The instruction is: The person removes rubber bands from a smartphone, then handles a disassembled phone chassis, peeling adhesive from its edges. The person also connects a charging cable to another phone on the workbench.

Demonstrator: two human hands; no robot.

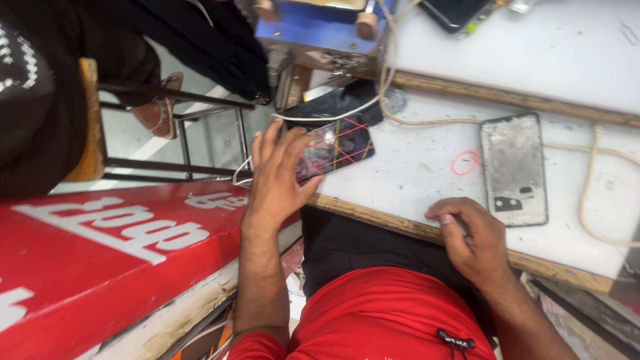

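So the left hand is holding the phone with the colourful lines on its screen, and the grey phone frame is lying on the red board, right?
Not quite. In the head view the grey phone frame lies on the white worktable, not the red board. The rest is right: the left hand holds the phone with colourful lines on its screen.

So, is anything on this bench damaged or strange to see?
Yes. The phone in the left hand shows crossing coloured lines over its screen, which looks like a broken display. To its right, a bare phone frame lies on the white table, scuffed and without its screen. The right hand rests at the table edge.
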